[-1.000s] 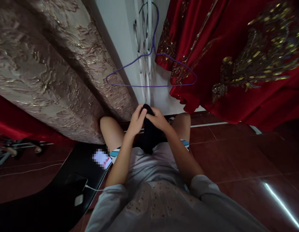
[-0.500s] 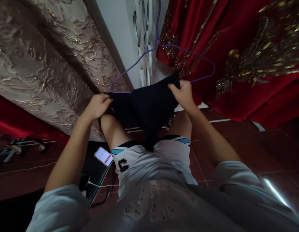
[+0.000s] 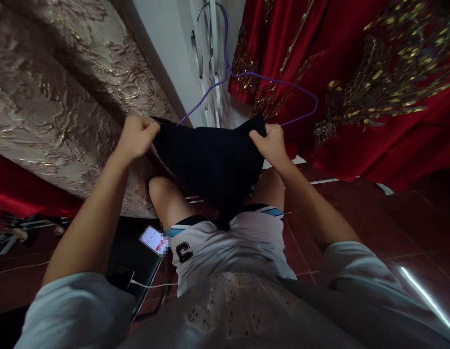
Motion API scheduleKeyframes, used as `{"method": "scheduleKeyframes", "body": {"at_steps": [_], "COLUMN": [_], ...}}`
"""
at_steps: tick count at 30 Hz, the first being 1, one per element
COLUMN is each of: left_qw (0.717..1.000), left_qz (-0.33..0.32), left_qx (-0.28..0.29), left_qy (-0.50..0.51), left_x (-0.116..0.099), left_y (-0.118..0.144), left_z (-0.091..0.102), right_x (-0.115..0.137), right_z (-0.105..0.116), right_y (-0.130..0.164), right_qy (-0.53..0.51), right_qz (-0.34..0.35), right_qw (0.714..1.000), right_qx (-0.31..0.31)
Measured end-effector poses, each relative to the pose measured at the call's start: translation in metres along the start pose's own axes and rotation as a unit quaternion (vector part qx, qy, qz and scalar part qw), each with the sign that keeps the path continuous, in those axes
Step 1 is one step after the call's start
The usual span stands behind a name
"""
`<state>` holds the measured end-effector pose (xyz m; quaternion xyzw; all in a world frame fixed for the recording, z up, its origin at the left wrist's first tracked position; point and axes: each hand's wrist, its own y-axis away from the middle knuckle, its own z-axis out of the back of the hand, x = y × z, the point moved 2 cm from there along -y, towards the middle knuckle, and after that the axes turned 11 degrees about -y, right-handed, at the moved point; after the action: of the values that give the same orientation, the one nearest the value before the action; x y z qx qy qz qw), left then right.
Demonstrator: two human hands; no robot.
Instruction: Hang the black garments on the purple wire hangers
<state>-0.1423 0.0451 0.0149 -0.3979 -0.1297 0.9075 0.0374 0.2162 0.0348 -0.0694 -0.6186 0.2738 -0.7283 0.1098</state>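
Observation:
A dark navy garment (image 3: 214,160) is stretched between my hands above my knees; its exact kind I cannot make out. My left hand (image 3: 139,135) is closed on its upper left corner, and my right hand (image 3: 270,143) pinches the upper right corner between thumb and fingers. Behind the cloth hangs a purple hanger (image 3: 254,74), hooked at the top on a white metal rack. The cloth hides the hanger's lower bar, so I cannot tell whether the garment is around it or in front.
Red fabric with gold sequins (image 3: 356,97) hangs at the right, beside the white rack (image 3: 210,63). A beige embossed curtain (image 3: 101,111) fills the left. Near my left thigh, a lit phone (image 3: 150,238) and a white cable (image 3: 152,286) lie on a black seat (image 3: 126,242).
My left hand has moved left and up, pulling the garment wider and flatter. The cloth now covers the hanger's lower left part. My right hand keeps its grip.

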Motion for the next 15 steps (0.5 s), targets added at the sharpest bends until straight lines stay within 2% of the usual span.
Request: {"method": "scheduleKeyframes", "body": {"at_steps": [2, 4, 6, 9, 10, 11, 12, 13, 15], "left_qw": [0.994, 0.983, 0.976, 0.978, 0.978, 0.978, 0.977, 0.977, 0.98], "left_qz": [-0.103, -0.181, -0.21, -0.193, -0.194, -0.202, -0.208, -0.211, -0.198], "left_qx": [-0.044, -0.014, 0.026, 0.045, 0.043, 0.039, 0.032, 0.017, -0.027], "left_qy": [-0.009, 0.008, 0.043, 0.069, 0.057, 0.035, 0.013, -0.003, -0.004], "left_x": [-0.025, -0.048, -0.061, -0.065, -0.065, -0.064, -0.063, -0.061, -0.055], "left_y": [0.003, 0.006, 0.007, 0.007, 0.006, 0.004, 0.002, -0.001, -0.01], "left_z": [0.0, -0.009, -0.02, -0.026, -0.025, -0.023, -0.021, -0.019, -0.017], "right_x": [0.002, 0.006, 0.012, 0.02, 0.022, 0.024, 0.026, 0.028, 0.034], "right_z": [-0.01, -0.016, -0.008, 0.034, 0.052, 0.07, 0.085, 0.096, 0.107], "right_y": [0.008, 0.018, 0.027, 0.024, 0.018, 0.01, 0.001, -0.008, -0.024], "right_qy": [-0.017, -0.035, -0.02, 0.054, 0.075, 0.086, 0.087, 0.076, 0.056], "right_qz": [-0.018, -0.009, 0.044, 0.139, 0.15, 0.145, 0.124, 0.087, 0.019], "right_qw": [0.999, 0.997, 0.996, 0.988, 0.983, 0.982, 0.987, 0.993, 0.995], "right_qx": [0.027, 0.07, 0.076, -0.033, -0.07, -0.082, -0.062, -0.017, 0.081]}}
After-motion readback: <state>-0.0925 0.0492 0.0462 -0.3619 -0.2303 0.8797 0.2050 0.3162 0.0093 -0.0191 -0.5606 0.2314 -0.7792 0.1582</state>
